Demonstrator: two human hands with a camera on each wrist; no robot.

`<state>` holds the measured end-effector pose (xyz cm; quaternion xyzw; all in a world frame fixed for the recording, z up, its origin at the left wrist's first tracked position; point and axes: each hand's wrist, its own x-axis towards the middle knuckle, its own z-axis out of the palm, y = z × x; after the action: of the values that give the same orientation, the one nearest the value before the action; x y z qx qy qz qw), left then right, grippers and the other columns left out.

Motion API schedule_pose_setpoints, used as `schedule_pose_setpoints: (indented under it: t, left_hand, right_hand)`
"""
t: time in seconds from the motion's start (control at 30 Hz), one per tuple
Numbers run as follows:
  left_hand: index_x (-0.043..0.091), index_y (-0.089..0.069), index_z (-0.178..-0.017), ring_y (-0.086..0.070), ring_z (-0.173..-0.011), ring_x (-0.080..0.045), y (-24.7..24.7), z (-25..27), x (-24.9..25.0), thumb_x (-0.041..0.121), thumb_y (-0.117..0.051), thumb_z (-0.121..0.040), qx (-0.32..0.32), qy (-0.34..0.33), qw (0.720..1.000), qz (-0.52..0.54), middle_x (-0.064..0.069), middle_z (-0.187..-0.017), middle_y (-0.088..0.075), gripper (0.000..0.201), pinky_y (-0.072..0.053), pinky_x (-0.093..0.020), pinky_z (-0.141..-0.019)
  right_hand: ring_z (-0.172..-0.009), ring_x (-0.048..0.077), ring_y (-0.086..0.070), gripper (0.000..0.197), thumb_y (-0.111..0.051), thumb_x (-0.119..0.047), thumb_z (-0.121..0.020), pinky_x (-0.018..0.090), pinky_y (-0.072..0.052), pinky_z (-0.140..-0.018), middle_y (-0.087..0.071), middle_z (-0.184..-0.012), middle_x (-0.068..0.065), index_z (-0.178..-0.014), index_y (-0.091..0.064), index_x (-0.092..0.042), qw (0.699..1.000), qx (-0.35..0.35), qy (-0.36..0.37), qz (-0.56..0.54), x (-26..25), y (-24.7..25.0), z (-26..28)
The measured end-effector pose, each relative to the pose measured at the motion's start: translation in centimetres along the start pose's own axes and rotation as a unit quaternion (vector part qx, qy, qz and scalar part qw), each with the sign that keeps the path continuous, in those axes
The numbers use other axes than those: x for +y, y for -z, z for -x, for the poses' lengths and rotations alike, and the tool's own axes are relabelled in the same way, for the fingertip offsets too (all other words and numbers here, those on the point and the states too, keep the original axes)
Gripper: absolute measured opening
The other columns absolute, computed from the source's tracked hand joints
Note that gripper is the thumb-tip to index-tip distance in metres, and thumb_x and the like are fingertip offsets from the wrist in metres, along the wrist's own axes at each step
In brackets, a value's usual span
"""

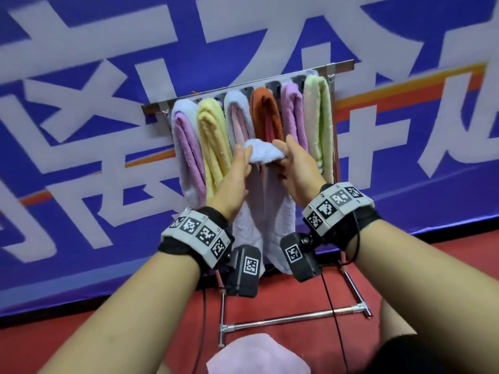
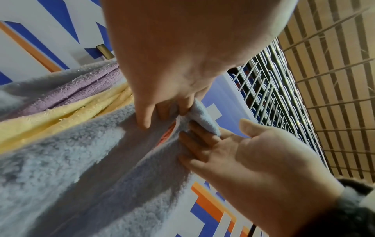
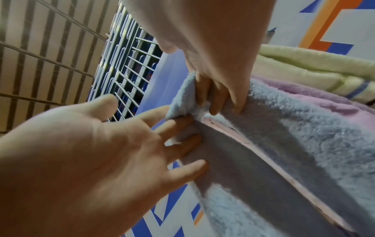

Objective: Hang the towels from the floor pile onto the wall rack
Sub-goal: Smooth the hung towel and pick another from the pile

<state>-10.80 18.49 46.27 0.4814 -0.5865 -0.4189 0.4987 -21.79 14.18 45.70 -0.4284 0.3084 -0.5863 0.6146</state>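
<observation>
I hold a pale blue towel [image 1: 263, 155] up in front of the metal rack bar [image 1: 343, 64], level with the middle of the hung towels. Its folded top lies over the straight fingers of my left hand [image 1: 243, 157] and right hand [image 1: 286, 155], and both halves hang down between my wrists. The left wrist view shows my right hand [image 2: 198, 144] flat against the towel [image 2: 81, 168], its thumb apart. In the right wrist view my left hand [image 3: 178, 139] lies the same way on the towel [image 3: 294, 144]. Several folded towels hang on the rack, among them an orange one [image 1: 263, 109].
A pink towel [image 1: 259, 354] lies on the red floor by my feet. The rack's floor crossbar [image 1: 291, 317] and side legs stand in front of the blue banner wall [image 1: 81, 130]. Cables hang from both wrist units.
</observation>
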Motion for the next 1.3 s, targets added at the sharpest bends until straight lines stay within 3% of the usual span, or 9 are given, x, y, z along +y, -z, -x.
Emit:
schedule_pose_setpoints:
  t: [0.1, 0.3, 0.43, 0.57, 0.67, 0.87, 1.07, 1.2, 1.3]
  left_hand:
    - [0.035, -0.023, -0.149, -0.020, -0.142, -0.005, -0.3, -0.1, 0.9, 0.066, -0.003, -0.092, 0.012, 0.014, 0.999, 0.026, 0.013, -0.156, -0.024, 0.068, -0.010, -0.051, -0.115]
    - [0.039, -0.011, -0.150, -0.031, -0.138, -0.010, -2.2, -1.4, 1.9, 0.071, -0.001, -0.089, -0.007, 0.026, 0.998, 0.054, 0.007, -0.155, -0.029, 0.070, -0.019, -0.053, -0.111]
    - [0.050, -0.045, -0.121, -0.048, -0.128, -0.026, -4.0, -2.9, 2.5, 0.069, 0.001, -0.090, -0.016, 0.038, 0.998, 0.037, -0.004, -0.139, -0.052, 0.059, -0.032, -0.047, -0.105]
    - [0.049, -0.047, -0.095, -0.055, -0.120, -0.032, -5.3, -5.2, 2.8, 0.069, -0.004, -0.091, -0.017, 0.044, 0.999, 0.015, -0.005, -0.133, -0.055, 0.047, -0.040, -0.044, -0.101]
    - [0.042, -0.055, -0.107, -0.053, -0.107, -0.010, -5.9, -7.0, 2.7, 0.063, -0.006, -0.095, -0.020, 0.036, 0.997, 0.065, 0.003, -0.124, -0.046, 0.055, -0.037, -0.038, -0.098]
    - [0.032, -0.022, -0.149, -0.026, -0.135, -0.001, -6.4, -10.9, 3.0, 0.063, -0.007, -0.094, -0.019, 0.019, 0.997, 0.073, 0.009, -0.153, -0.028, 0.065, -0.018, -0.044, -0.113]
    - [0.024, -0.032, -0.147, -0.047, -0.096, 0.010, -7.5, -13.6, 4.4, 0.052, -0.009, -0.100, -0.044, -0.007, 0.997, 0.058, 0.012, -0.115, -0.039, 0.060, -0.033, -0.014, -0.080]
    - [0.025, -0.031, -0.147, -0.041, -0.092, 0.010, -8.1, -15.5, 5.0, 0.047, -0.012, -0.102, -0.023, -0.046, 0.996, 0.074, 0.014, -0.118, -0.041, 0.054, -0.031, -0.021, -0.092]
    - [0.023, -0.036, -0.145, -0.050, -0.067, 0.018, -8.3, -17.0, 5.2, 0.043, -0.012, -0.103, -0.011, -0.071, 0.995, 0.070, 0.016, -0.114, -0.043, 0.052, -0.032, -0.008, -0.076]
  right_hand:
    - [-0.097, 0.002, -0.055, 0.052, -0.030, -0.045, -0.100, 0.012, -0.035, -0.063, -0.052, -0.138, 0.004, -0.140, -0.042, -0.014, 1.000, -0.024, 0.001, 0.009, -1.9, -0.8, 0.4]
    - [-0.126, 0.031, -0.048, 0.065, -0.033, -0.050, -0.098, 0.024, -0.044, -0.072, -0.046, -0.138, 0.014, -0.142, -0.034, -0.002, 0.998, -0.053, -0.023, 0.000, -4.4, -0.6, 0.1]
    - [-0.119, 0.032, -0.052, 0.071, -0.031, -0.056, -0.096, 0.035, -0.038, -0.083, -0.034, -0.149, 0.019, -0.151, -0.017, -0.012, 0.997, -0.063, -0.043, 0.025, -5.3, 0.6, -1.3]
    - [-0.082, 0.028, -0.067, 0.065, -0.036, -0.054, -0.096, 0.042, -0.052, -0.081, -0.069, -0.085, 0.010, -0.147, -0.030, -0.015, 0.997, 0.001, 0.001, 0.083, -5.6, 2.0, -3.8]
    - [-0.077, 0.023, -0.070, 0.061, -0.036, -0.051, -0.097, 0.042, -0.047, -0.097, -0.071, -0.069, 0.008, -0.140, -0.039, -0.008, 0.994, 0.018, 0.025, 0.106, -6.0, 3.1, -6.0]
    - [-0.037, -0.003, -0.053, 0.037, -0.033, -0.034, -0.102, 0.011, -0.039, -0.039, -0.060, -0.045, -0.008, -0.082, -0.056, -0.013, 0.995, 0.031, 0.048, 0.086, -7.4, 4.6, -8.7]
    - [-0.047, -0.001, -0.062, 0.036, -0.034, -0.029, -0.103, 0.009, -0.044, -0.043, -0.066, -0.050, -0.007, -0.095, -0.061, -0.007, 0.995, -0.002, 0.080, 0.054, -8.6, 5.4, -10.8]
    - [-0.048, -0.007, -0.060, 0.034, -0.032, -0.020, -0.104, 0.005, -0.043, -0.047, -0.064, -0.052, -0.012, -0.089, -0.059, -0.008, 0.992, 0.005, 0.122, 0.037, -9.6, 5.5, -12.2]
    - [-0.054, -0.008, -0.061, 0.030, -0.038, -0.018, -0.102, 0.005, -0.043, -0.052, -0.064, -0.071, -0.007, -0.101, -0.063, -0.003, 0.987, 0.029, 0.151, 0.046, -9.8, 5.7, -13.7]
